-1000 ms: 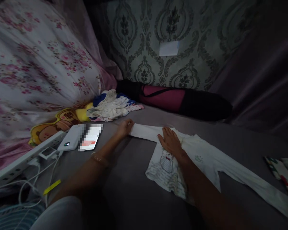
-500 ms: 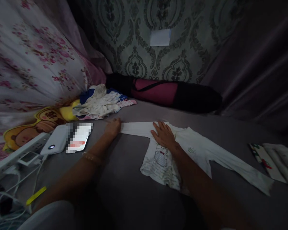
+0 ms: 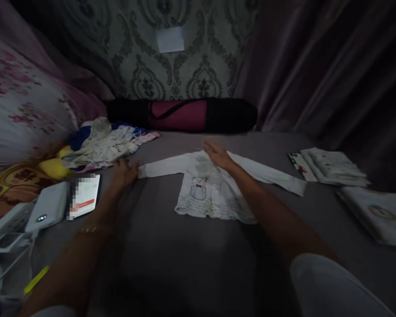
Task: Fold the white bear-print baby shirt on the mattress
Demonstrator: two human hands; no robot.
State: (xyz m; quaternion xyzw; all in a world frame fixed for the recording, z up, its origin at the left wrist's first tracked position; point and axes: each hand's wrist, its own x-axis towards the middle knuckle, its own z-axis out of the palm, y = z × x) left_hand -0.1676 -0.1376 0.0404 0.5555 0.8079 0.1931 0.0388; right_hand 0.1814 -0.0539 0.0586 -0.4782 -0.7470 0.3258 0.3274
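Note:
A small white long-sleeved shirt (image 3: pixel 198 193) lies spread on the grey bed sheet, with a bear print and a frilled hem on its front. Both sleeves stretch out sideways. At the cuff of the left-hand sleeve (image 3: pixel 163 167) is my left hand (image 3: pixel 124 174), palm down, fingers apart and touching or just beside the fabric. Over the collar area my right hand (image 3: pixel 218 156) is slightly blurred, its fingers stretched out and holding nothing. My right forearm hides part of the shirt's front and the start of the other sleeve.
A heap of crumpled clothes (image 3: pixel 108 143) lies at the back left. Folded clothes (image 3: pixel 333 165) and another folded garment (image 3: pixel 379 215) lie to the right. A phone (image 3: pixel 87 196), power bank (image 3: pixel 49 204) and power strip (image 3: pixel 9 222) sit left. A long black-and-maroon bag (image 3: pixel 178 115) lines the wall.
The view has turned right, bringing more folded clothes into sight. My left hand has loosened from its closed grip at the cuff. My right hand has moved from the shoulder to the collar.

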